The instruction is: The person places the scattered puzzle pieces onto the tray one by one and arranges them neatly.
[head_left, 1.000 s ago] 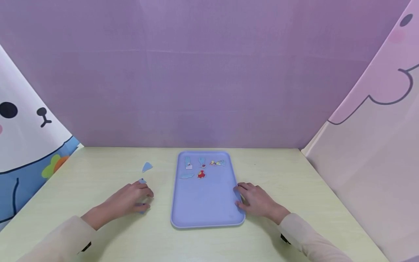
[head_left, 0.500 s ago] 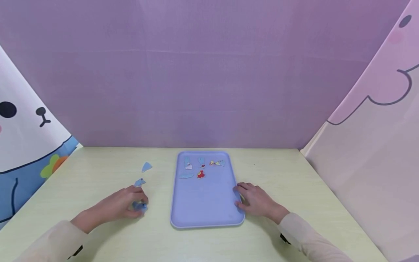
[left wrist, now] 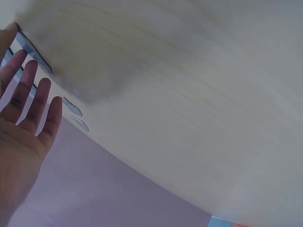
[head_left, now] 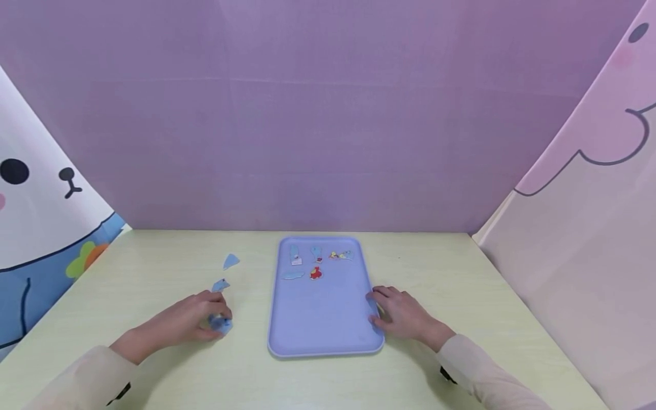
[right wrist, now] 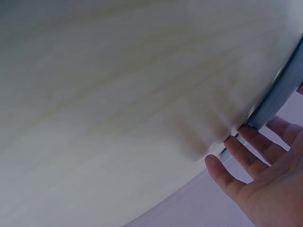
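My left hand (head_left: 179, 322) is at the left of the table, thumb and fingers around a blue puzzle piece (head_left: 222, 326), pinching it. In the left wrist view the thumb meets one end of that flat, dark-edged piece (left wrist: 37, 53), the other fingers spread beside it. Two more blue pieces lie just beyond the hand: a patterned one (head_left: 220, 285) and a plain pointed one (head_left: 231, 261). My right hand (head_left: 410, 318) rests with relaxed fingers on the right rim of a lavender tray (head_left: 323, 324); the right wrist view has fingertips along that rim (right wrist: 279, 94).
Inside the tray's far half sit several pieces, including a red one (head_left: 315, 273) and a long pale-blue one (head_left: 293, 275). A purple cloth wall (head_left: 307, 142) stands behind the pale wooden table (head_left: 451, 267), with printed cloths at both sides.
Over the second, my left hand has drawn slightly back and left, uncovering the patterned piece and closing around the nearer blue one. My right hand stays at the tray.
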Action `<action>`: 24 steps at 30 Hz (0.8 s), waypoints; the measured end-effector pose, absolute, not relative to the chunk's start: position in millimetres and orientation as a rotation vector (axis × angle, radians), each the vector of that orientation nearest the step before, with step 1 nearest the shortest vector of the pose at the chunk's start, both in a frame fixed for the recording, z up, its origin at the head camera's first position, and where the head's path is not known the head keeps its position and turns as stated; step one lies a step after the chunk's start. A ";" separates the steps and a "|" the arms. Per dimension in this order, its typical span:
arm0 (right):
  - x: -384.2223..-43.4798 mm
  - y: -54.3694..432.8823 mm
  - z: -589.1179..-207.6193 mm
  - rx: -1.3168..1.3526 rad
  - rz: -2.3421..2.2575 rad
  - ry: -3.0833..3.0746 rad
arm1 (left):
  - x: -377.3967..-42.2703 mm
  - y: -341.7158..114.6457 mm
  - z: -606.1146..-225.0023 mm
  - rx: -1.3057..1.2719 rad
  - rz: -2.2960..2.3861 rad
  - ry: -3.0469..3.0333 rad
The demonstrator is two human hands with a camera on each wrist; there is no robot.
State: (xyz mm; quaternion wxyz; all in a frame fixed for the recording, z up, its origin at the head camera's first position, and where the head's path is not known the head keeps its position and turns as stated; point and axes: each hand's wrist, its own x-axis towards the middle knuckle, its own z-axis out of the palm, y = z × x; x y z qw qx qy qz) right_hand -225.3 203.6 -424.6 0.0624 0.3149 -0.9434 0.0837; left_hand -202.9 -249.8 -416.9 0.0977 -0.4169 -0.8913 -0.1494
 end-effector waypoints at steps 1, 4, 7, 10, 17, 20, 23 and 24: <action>-225.1 203.6 -424.3 0.953 0.256 -2.851 | -202.9 -249.8 -416.7 -1.234 -0.456 -2.648; -224.8 203.5 -424.3 0.951 0.258 -2.854 | -203.0 -250.0 -416.2 -1.230 -0.485 -2.677; -224.9 203.6 -424.5 0.947 0.254 -2.852 | -203.2 -249.9 -416.4 -1.229 -0.497 -2.686; -225.0 203.8 -424.7 0.943 0.254 -2.852 | -204.0 -249.5 -417.3 -1.231 -0.491 -2.665; -225.1 203.7 -425.0 0.930 0.272 -2.870 | -203.7 -249.0 -418.1 -1.222 -0.475 -2.660; -225.3 204.1 -425.7 0.920 0.278 -2.878 | -203.4 -248.4 -419.7 -1.209 -0.411 -2.625; -225.8 204.5 -426.6 0.918 0.276 -2.877 | -203.3 -247.3 -421.0 -1.208 -0.350 -2.574; -225.8 204.5 -426.7 0.917 0.277 -2.876 | -203.4 -246.9 -421.3 -1.209 -0.337 -2.560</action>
